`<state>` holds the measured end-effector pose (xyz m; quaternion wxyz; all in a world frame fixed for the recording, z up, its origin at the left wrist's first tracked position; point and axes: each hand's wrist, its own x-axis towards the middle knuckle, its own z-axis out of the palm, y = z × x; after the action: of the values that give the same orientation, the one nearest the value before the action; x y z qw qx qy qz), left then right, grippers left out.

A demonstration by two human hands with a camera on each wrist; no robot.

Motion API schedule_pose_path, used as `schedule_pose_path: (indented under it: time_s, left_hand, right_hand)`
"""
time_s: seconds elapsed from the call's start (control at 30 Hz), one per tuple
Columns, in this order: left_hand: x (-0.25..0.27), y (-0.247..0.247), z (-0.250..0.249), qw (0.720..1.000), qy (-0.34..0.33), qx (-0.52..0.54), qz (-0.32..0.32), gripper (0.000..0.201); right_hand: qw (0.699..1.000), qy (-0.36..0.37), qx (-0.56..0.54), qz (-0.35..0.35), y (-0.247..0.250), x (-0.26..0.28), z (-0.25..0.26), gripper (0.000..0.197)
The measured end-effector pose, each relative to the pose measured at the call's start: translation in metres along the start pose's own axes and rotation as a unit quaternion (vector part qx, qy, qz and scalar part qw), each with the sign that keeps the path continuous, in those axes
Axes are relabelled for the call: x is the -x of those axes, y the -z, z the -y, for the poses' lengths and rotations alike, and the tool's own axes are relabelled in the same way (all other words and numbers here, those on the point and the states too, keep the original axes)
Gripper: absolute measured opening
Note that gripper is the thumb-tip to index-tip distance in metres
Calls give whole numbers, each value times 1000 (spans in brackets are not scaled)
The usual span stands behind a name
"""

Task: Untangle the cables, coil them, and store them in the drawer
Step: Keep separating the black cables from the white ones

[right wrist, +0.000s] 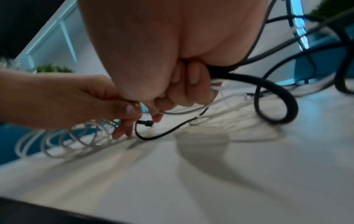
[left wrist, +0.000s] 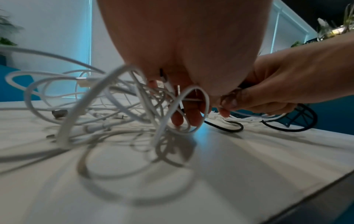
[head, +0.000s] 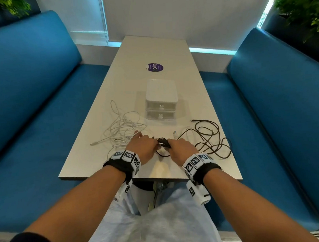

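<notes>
A pale table (head: 196,91) is standing between two blue benches (head: 30,88), and you are working at its near end with a small white drawer unit (head: 161,100) sitting just beyond your hands, both of its drawers shut. Your left hand (head: 144,145) and right hand (head: 181,147) are meeting over the middle of the cable mess — each with fingers curled, pinching the same short stretch of black cable (head: 210,136) where a dark plug is showing between them. In the right wrist view your fingers (right wrist: 188,84) are also closing round a thin white strand. The white cables (head: 122,126) are lying in a loose heap to your left, the black loops to your right. You are judged to be early in the untangling. The risk lies in pulling the hands apart while white strands are crossing the black one — that would likely be tightening the snarl, or dragging loops off the table edge.
</notes>
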<state>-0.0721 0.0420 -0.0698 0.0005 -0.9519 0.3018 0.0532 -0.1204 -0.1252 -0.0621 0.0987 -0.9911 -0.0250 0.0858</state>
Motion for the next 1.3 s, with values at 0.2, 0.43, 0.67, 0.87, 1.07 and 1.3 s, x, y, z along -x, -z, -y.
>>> schedule_pose_path:
  time_s: [0.2,0.43,0.67,0.87,1.07,1.3]
  left_hand:
    - [4,4,13,1000,2,-11,0,24]
    - [2,5,-4,999,32,30,-12,28]
    - [-3,6,-8,999,33,43,3,36]
    - [2,4,-3,1000,7,7,-11,27]
    - [4,10,-1,1000,19,-2,-12,27]
    - [4,11,-3,999,36,-23,-18,30]
  right_hand:
    - [992,-67,110,11,15,9,-46,31]
    - [996,-65,-26,-58,13,8,-22,27]
    - [994,-8,-107,-34,-2,-2,6,23]
    - [999,-22,-34,-35,4,2,-13,21]
    - [997,-61,26,-47,13,4,-34,30]
    - [994,-83,56,-34,15,4,-36,31]
